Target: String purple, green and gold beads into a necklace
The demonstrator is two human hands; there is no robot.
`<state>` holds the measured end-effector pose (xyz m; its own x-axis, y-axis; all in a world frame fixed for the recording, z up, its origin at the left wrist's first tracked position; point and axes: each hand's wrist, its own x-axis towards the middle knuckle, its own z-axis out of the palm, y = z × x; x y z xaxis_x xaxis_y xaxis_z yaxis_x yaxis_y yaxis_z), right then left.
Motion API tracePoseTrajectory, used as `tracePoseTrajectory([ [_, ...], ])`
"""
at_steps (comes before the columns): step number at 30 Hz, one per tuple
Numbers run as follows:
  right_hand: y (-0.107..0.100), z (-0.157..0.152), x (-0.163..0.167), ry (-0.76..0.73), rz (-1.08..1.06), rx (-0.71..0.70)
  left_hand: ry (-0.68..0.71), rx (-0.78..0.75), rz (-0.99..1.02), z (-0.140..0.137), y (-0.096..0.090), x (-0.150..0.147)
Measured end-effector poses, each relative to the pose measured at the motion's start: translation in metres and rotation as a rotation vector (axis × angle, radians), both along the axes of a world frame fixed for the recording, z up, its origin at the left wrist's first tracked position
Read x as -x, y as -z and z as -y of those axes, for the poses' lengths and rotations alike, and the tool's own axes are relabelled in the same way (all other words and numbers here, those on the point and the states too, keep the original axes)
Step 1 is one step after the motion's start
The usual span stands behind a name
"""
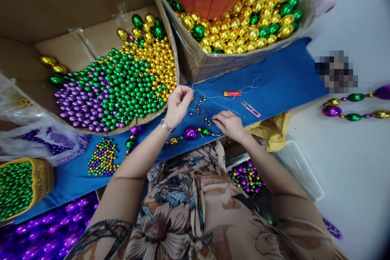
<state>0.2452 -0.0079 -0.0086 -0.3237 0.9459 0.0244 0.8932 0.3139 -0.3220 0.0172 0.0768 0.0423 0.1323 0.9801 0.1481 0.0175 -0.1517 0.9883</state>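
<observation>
My left hand [179,105], with a metal watch on the wrist, is closed in a pinch over the blue cloth. A thin white thread [210,96] runs right from its fingertips. My right hand [229,124] has its fingers curled together, tips against a few small beads [208,122]; what lies between them is hidden. Between the hands a short row of small green, gold and purple beads [199,105] lies on the cloth. Nearer my body runs a strand with a large purple bead [190,133]. Pink thread snips [251,109] and a red-and-yellow packet [232,94] lie to the right.
A cardboard box [179,63] of sorted beads stands at left, another box [210,65] of gold and green beads behind, with a red basket [213,4] in it. A yellow basket [45,178] holds green beads. Loose beads [102,157] lie on the blue cloth [286,73].
</observation>
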Motion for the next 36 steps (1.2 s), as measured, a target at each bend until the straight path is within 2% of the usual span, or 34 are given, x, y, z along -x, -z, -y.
tracePoseTrajectory([
  [3, -0.003, 0.004, 0.010, 0.008, -0.124, 0.003, 0.119, 0.034, -0.042, 0.007, 0.007, 0.003],
  [5, -0.008, 0.003, 0.016, 0.067, -0.297, -0.008, 0.170, 0.067, -0.051, 0.013, 0.015, 0.003],
  [9, -0.020, -0.009, 0.036, 0.289, -0.721, 0.003, 0.189, 0.084, -0.043, 0.020, 0.024, -0.004],
  [12, -0.019, -0.022, 0.057, 0.439, -1.030, 0.056, 0.201, 0.075, -0.037, 0.020, 0.023, -0.012],
  [15, -0.018, -0.032, 0.075, 0.504, -1.271, 0.052, 0.197, 0.042, -0.065, 0.017, 0.020, -0.019],
  [17, -0.021, -0.039, 0.080, 0.522, -1.343, 0.001, 0.161, -0.008, -0.103, 0.015, 0.017, -0.021],
  [20, -0.033, -0.054, 0.070, 0.497, -1.361, -0.046, 0.012, -0.186, -0.239, 0.016, 0.013, -0.020],
  [22, -0.042, -0.065, 0.054, 0.465, -1.307, -0.062, 0.003, -0.286, -0.327, 0.019, 0.011, -0.017],
  [24, -0.047, -0.075, 0.036, 0.431, -1.189, -0.096, 0.138, -0.309, -0.390, 0.022, 0.013, -0.013],
  [26, -0.049, -0.079, 0.020, 0.394, -1.046, -0.138, 0.341, -0.296, -0.485, 0.022, 0.018, -0.011],
  [30, -0.045, -0.070, 0.007, 0.343, -0.866, -0.161, 0.641, -0.302, -0.875, 0.016, 0.033, -0.014],
  [33, -0.043, -0.060, 0.006, 0.319, -0.802, -0.139, 0.730, -0.332, -1.098, 0.011, 0.040, -0.020],
  [36, -0.045, -0.053, 0.006, 0.301, -0.741, -0.120, 0.772, -0.348, -1.154, 0.007, 0.044, -0.023],
])
